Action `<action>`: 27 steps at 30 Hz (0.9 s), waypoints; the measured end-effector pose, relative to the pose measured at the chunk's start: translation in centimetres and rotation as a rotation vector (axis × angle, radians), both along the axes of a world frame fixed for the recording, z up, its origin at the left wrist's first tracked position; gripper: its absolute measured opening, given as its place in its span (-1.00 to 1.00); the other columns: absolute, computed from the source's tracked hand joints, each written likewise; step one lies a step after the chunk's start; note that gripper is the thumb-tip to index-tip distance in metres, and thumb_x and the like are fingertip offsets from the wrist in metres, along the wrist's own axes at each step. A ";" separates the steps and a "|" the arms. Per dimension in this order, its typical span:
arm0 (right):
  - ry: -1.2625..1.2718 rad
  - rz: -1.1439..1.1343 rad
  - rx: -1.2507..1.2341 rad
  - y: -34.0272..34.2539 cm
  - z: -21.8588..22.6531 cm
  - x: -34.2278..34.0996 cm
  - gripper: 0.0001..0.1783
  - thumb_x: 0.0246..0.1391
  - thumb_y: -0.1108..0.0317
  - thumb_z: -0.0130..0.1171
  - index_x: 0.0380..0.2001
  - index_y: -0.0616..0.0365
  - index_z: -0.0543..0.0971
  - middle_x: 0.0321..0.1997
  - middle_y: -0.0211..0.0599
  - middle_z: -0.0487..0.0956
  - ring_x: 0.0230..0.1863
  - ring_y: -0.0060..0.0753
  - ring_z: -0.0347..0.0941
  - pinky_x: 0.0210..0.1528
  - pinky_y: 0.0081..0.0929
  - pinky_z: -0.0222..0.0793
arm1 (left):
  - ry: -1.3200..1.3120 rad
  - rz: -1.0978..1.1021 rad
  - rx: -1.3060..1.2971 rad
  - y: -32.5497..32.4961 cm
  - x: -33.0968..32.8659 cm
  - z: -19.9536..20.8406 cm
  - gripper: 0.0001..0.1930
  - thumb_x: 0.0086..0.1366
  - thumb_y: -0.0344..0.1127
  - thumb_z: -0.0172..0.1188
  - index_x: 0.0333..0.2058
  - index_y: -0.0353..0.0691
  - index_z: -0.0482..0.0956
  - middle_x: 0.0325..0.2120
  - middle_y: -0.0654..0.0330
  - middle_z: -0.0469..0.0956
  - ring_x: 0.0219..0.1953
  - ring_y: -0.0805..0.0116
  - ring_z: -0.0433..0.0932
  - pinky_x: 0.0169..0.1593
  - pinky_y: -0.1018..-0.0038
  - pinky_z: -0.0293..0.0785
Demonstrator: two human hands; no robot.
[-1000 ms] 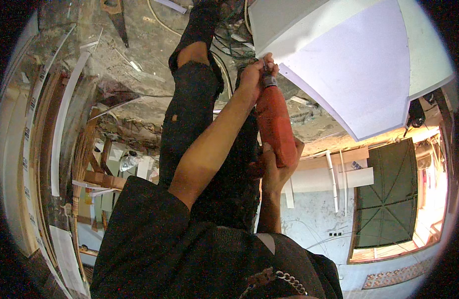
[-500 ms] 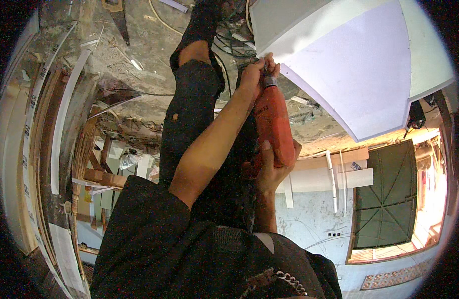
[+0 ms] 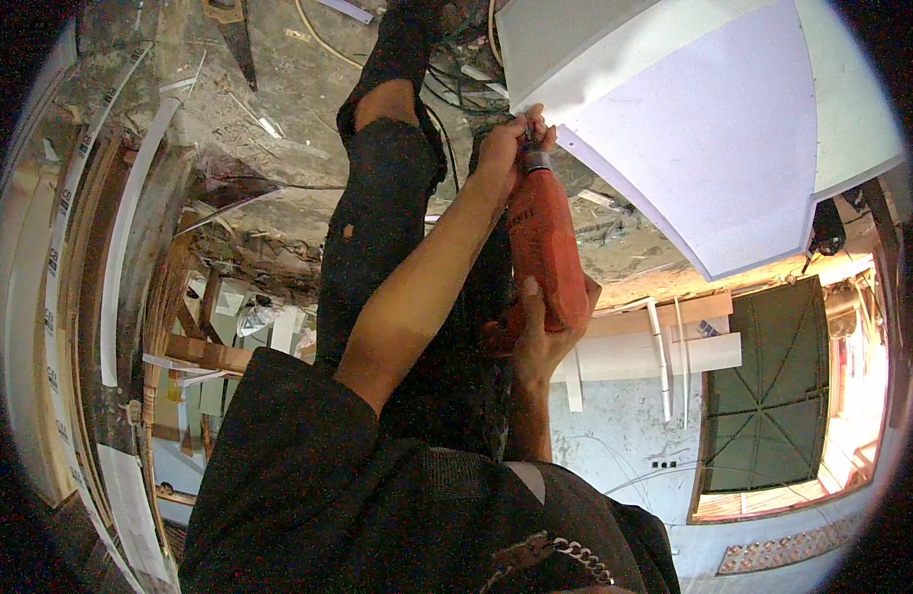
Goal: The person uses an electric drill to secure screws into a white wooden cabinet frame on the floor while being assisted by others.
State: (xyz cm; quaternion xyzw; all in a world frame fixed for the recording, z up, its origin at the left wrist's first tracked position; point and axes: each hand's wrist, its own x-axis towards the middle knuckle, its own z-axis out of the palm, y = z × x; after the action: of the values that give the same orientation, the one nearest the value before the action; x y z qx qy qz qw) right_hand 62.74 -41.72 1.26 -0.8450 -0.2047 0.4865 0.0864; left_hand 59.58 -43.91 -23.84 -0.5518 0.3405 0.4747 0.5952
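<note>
My right hand point(image 3: 543, 342) is wrapped round the rear and handle of a red power drill point(image 3: 544, 243), whose nose points away from me. Just ahead of that nose, my left hand point(image 3: 511, 139) has its fingers closed at the drill's front end. Whatever those fingers pinch is too small and covered to make out. Both the drill tip and my left fingertips lie close to the near left corner of a large white panel point(image 3: 714, 139). The fingers hide the bit and any contact with the panel.
My legs in dark trousers point(image 3: 377, 218) stretch across the dirty floor. A handsaw point(image 3: 237, 45) lies at the far left, and black cables point(image 3: 461, 94) run beside my feet. Long boards and strips point(image 3: 130, 247) stand at left. White strips point(image 3: 660, 356) and a dark green door point(image 3: 768, 391) appear at right.
</note>
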 end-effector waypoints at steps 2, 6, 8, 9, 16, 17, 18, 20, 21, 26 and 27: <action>-0.005 0.024 0.044 -0.2 -0.1 0.1 -0.48 -0.02 0.28 0.34 -0.09 0.28 0.32 -0.18 -0.23 0.38 -0.16 -0.38 0.37 -0.09 -0.44 0.35 | 0.010 -0.030 -0.023 0.3 0.3 0.0 -0.65 0.42 -0.37 -0.11 0.12 -0.37 0.35 -0.45 0.22 0.47 -0.40 0.36 0.50 -0.18 0.37 0.52; 0.015 -0.027 -0.003 0.4 0.2 -0.3 -0.45 -0.04 0.29 0.35 -0.08 0.27 0.31 -0.15 -0.20 0.39 -0.12 -0.37 0.36 -0.03 -0.42 0.32 | 0.014 -0.010 -0.092 0.7 0.4 0.2 -0.68 0.42 -0.41 -0.19 0.01 -0.48 0.41 -0.49 0.11 0.40 -0.42 0.32 0.44 0.05 0.25 0.55; 0.005 -0.026 -0.006 -0.1 0.1 0.2 -0.44 -0.05 0.29 0.36 -0.07 0.28 0.31 -0.14 -0.20 0.39 -0.12 -0.36 0.36 -0.04 -0.41 0.33 | 0.099 -0.130 -0.018 0.9 0.5 0.6 -0.69 0.42 -0.41 -0.18 -0.01 -0.47 0.42 -0.49 0.10 0.40 -0.44 0.32 0.44 0.05 0.27 0.55; 0.008 -0.025 -0.008 -0.7 -0.1 0.5 -0.44 -0.05 0.29 0.36 -0.07 0.28 0.31 -0.14 -0.20 0.39 -0.12 -0.36 0.36 -0.04 -0.41 0.33 | 0.102 -0.130 -0.020 0.5 0.5 0.2 -0.69 0.42 -0.41 -0.18 -0.01 -0.47 0.42 -0.49 0.10 0.40 -0.44 0.32 0.44 0.05 0.27 0.55; -0.054 0.131 0.084 -1.8 -0.8 1.5 -0.43 -0.06 0.26 0.36 -0.08 0.30 0.32 -0.17 -0.21 0.38 -0.15 -0.36 0.38 -0.09 -0.41 0.36 | 0.082 -0.074 -0.032 0.8 0.6 0.3 -0.70 0.45 -0.36 -0.17 -0.03 -0.45 0.43 -0.49 0.12 0.40 -0.44 0.34 0.44 0.04 0.26 0.56; -0.073 0.157 0.086 -1.9 -0.9 1.6 -0.43 -0.05 0.25 0.36 -0.08 0.30 0.33 -0.17 -0.21 0.38 -0.17 -0.36 0.38 -0.11 -0.41 0.36 | 0.081 -0.101 -0.076 1.2 0.6 0.6 -0.70 0.45 -0.35 -0.17 -0.03 -0.45 0.43 -0.48 0.12 0.41 -0.44 0.34 0.45 0.04 0.26 0.56; -0.067 0.155 0.085 -1.6 -0.8 1.2 -0.43 -0.05 0.25 0.36 -0.08 0.30 0.33 -0.17 -0.21 0.38 -0.17 -0.36 0.38 -0.11 -0.41 0.36 | 0.087 -0.103 -0.078 0.9 0.4 0.4 -0.70 0.45 -0.35 -0.17 -0.03 -0.45 0.43 -0.48 0.12 0.41 -0.44 0.34 0.45 0.04 0.26 0.56; -0.024 0.028 0.068 -1.1 -0.6 0.4 -0.43 -0.04 0.23 0.36 -0.09 0.31 0.33 -0.17 -0.21 0.38 -0.20 -0.37 0.39 -0.15 -0.41 0.37 | 0.097 -0.098 -0.021 0.4 0.1 0.2 -0.70 0.45 -0.36 -0.16 -0.01 -0.45 0.40 -0.47 0.13 0.41 -0.43 0.35 0.45 0.04 0.24 0.56; -0.029 0.033 0.072 -1.2 -0.5 0.6 -0.43 -0.04 0.23 0.36 -0.09 0.31 0.33 -0.17 -0.21 0.38 -0.20 -0.37 0.39 -0.15 -0.41 0.37 | 0.091 -0.093 -0.017 0.6 0.2 0.3 -0.70 0.45 -0.36 -0.16 -0.01 -0.45 0.40 -0.47 0.13 0.41 -0.43 0.35 0.45 0.04 0.24 0.56; -0.035 0.037 0.026 -1.4 -0.5 1.1 -0.43 -0.03 0.23 0.35 -0.07 0.27 0.31 -0.20 -0.21 0.40 -0.26 -0.41 0.39 -0.20 -0.43 0.38 | 0.095 -0.112 0.056 0.3 0.1 0.2 -0.69 0.39 -0.43 -0.04 0.05 -0.43 0.37 -0.51 0.24 0.44 -0.45 0.38 0.46 -0.11 0.38 0.54; -0.035 0.036 0.025 -1.3 -0.5 1.0 -0.43 -0.03 0.23 0.35 -0.07 0.27 0.31 -0.20 -0.21 0.40 -0.26 -0.41 0.39 -0.20 -0.43 0.38 | 0.095 -0.113 0.055 0.3 0.1 0.1 -0.69 0.39 -0.43 -0.04 0.05 -0.43 0.37 -0.51 0.24 0.44 -0.45 0.38 0.46 -0.11 0.38 0.54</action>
State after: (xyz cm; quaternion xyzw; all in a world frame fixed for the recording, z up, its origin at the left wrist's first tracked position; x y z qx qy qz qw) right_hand 63.76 -43.07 0.77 -0.8483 -0.2275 0.4706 0.0845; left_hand 59.66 -43.60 -23.69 -0.4921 0.3856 0.4751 0.6192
